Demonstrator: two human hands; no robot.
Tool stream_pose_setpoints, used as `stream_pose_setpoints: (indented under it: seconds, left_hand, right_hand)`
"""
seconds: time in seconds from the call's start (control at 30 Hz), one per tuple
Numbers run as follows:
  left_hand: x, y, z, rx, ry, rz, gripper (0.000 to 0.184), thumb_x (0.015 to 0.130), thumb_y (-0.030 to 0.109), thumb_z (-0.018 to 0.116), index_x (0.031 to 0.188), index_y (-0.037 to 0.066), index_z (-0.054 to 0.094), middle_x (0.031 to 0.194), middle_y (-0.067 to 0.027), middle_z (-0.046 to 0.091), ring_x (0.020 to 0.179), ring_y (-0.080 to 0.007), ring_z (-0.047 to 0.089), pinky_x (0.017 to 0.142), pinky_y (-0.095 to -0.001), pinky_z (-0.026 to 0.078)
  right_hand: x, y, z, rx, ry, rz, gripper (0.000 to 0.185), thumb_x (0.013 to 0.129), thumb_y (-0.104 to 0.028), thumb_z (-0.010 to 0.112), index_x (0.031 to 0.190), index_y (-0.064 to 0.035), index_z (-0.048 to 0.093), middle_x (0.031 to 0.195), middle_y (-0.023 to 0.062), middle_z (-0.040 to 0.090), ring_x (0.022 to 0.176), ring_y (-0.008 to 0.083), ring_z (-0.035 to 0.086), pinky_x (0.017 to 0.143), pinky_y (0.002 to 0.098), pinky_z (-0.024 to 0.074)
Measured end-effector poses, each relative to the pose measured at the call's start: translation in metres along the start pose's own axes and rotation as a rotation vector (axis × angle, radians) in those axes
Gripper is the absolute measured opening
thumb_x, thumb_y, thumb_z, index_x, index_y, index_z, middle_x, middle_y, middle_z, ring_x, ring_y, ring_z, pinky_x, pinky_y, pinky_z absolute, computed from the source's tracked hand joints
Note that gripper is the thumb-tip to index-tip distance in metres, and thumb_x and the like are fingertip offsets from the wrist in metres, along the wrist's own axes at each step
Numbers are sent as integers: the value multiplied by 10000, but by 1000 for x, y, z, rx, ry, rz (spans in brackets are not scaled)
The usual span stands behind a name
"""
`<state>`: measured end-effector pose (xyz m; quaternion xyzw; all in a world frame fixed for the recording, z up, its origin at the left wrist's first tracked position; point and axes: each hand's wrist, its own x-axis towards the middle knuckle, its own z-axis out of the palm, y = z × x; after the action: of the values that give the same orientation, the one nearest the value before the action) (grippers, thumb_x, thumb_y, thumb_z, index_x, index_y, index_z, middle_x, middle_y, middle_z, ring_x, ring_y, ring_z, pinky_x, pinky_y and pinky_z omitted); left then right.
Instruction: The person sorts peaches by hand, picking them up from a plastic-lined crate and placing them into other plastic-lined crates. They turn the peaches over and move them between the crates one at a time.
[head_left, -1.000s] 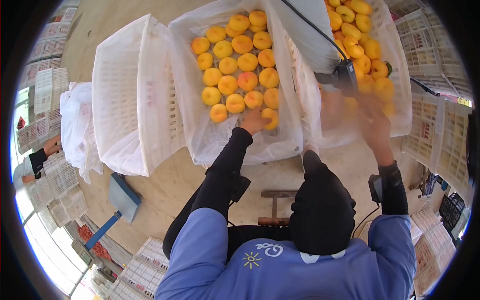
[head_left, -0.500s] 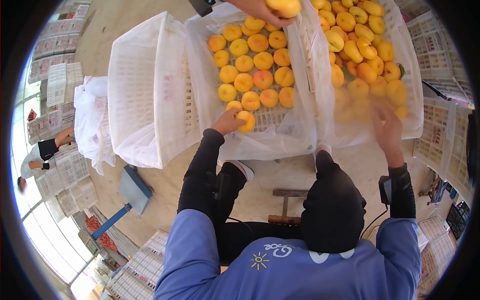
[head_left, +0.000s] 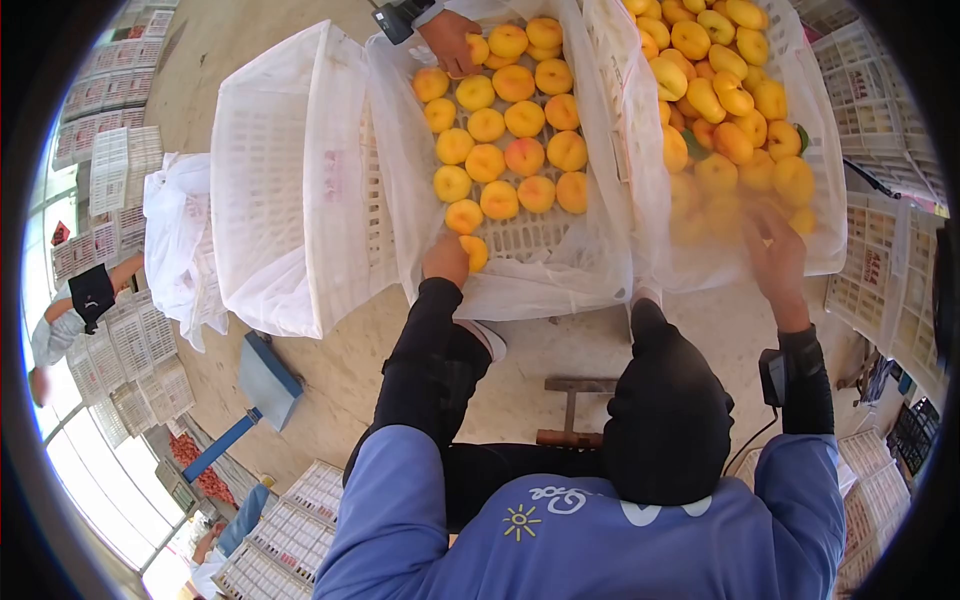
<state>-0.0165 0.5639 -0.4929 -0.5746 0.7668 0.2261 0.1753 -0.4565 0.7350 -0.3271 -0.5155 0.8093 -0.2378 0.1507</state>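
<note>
My left hand [head_left: 446, 260] is closed on a yellow peach [head_left: 474, 253] at the near left corner of the middle crate [head_left: 600, 225], lined with white plastic film. Rows of peaches [head_left: 524, 156] lie spaced out on its slatted bottom. At the near edge of the right crate [head_left: 830, 235], my right hand [head_left: 778, 262] has its fingers loosely bent and apart, with no fruit visible in them. A heap of peaches [head_left: 733, 145] fills that crate, its near part blurred by haze. Another person's hand [head_left: 450, 43] touches a peach [head_left: 477, 47] at the far left corner of the middle crate.
A white crate [head_left: 270, 170] with a film liner stands on the left, beside a bundle of white film [head_left: 180, 240]. A blue platform scale [head_left: 268, 380] is on the floor. Stacked crates [head_left: 880, 270] line the right side. Another person [head_left: 70, 315] is at the far left.
My left hand has moved slightly nearer to me and left with its peach. The other person's hand went from the middle crate's far right to its far left corner. My right hand stayed put.
</note>
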Motion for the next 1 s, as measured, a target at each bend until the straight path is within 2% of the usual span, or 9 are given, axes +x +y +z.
stream_pose_setpoints:
  seconds: [0.07, 0.23, 0.3, 0.57, 0.73, 0.83, 0.9, 0.93, 1.0]
  left_hand:
    - [-4, 8, -6, 179, 44, 10, 257, 821, 182, 554, 1032, 37, 541, 967, -183, 616, 859, -345, 633, 701, -455, 507]
    - [-7, 12, -10, 181, 123, 90, 274, 796, 183, 599, 1014, 41, 511, 928, -172, 606, 839, -343, 635, 695, -456, 506]
    - [-7, 19, -16, 154, 145, 132, 295, 784, 172, 614, 1022, 41, 500, 931, -172, 606, 830, -346, 635, 695, -456, 507]
    - [13, -18, -3, -13, -29, 163, 317, 761, 126, 634, 1021, 46, 472, 974, -206, 610, 864, -396, 607, 727, -481, 488]
    - [14, -20, -2, -16, 0, 211, 317, 761, 142, 644, 1022, 61, 482, 986, -197, 616, 864, -388, 613, 732, -472, 488]
    - [12, -11, -13, 23, 15, 265, 331, 762, 152, 647, 1043, 62, 497, 990, -184, 618, 850, -386, 616, 724, -466, 489]
    - [4, 7, -42, 110, -41, 229, 333, 766, 153, 646, 1060, 71, 513, 1048, -165, 612, 912, -359, 610, 742, -438, 491]
    - [7, 11, -53, 107, -37, 237, 333, 766, 153, 646, 1060, 71, 513, 1048, -165, 612, 912, -359, 610, 742, -438, 491]
    - [16, 12, -75, 176, 148, 416, 384, 770, 148, 644, 1121, 64, 513, 1176, -163, 565, 1041, -349, 562, 836, -421, 471]
  right_hand:
    - [0, 0, 0, 12, 5, -4, 187, 849, -156, 612, 1009, -62, 627, 834, 52, 638, 646, 162, 576, 604, 277, 474]
    - [0, -4, -2, 14, 29, 24, 171, 844, -155, 608, 989, -65, 630, 820, 62, 632, 656, 181, 587, 600, 286, 473]
    - [0, 2, -3, -81, 30, -132, 158, 841, -168, 608, 962, -70, 631, 791, 75, 627, 657, 202, 600, 598, 299, 476]
    - [0, -2, -4, -1, 50, -55, 136, 822, -198, 614, 900, -88, 629, 744, 58, 627, 625, 224, 595, 560, 310, 455]
    - [-2, -1, -6, 45, 47, 31, 127, 823, -211, 608, 872, -95, 624, 747, 54, 630, 634, 233, 598, 567, 318, 461]
    - [2, 4, -11, 65, -24, 50, 177, 813, -249, 616, 912, -102, 628, 770, 53, 639, 664, 246, 610, 600, 338, 474]
    - [9, 8, -20, 89, -383, 153, 270, 819, -273, 626, 1020, -92, 618, 889, 77, 655, 793, 219, 634, 704, 342, 491]
    - [16, 15, -22, 83, -376, 156, 270, 819, -273, 626, 1020, -92, 618, 889, 77, 655, 793, 219, 634, 704, 342, 491]
    - [39, 38, -21, 54, -542, 114, 309, 800, -285, 629, 1041, -95, 606, 922, 79, 654, 831, 231, 630, 735, 357, 487]
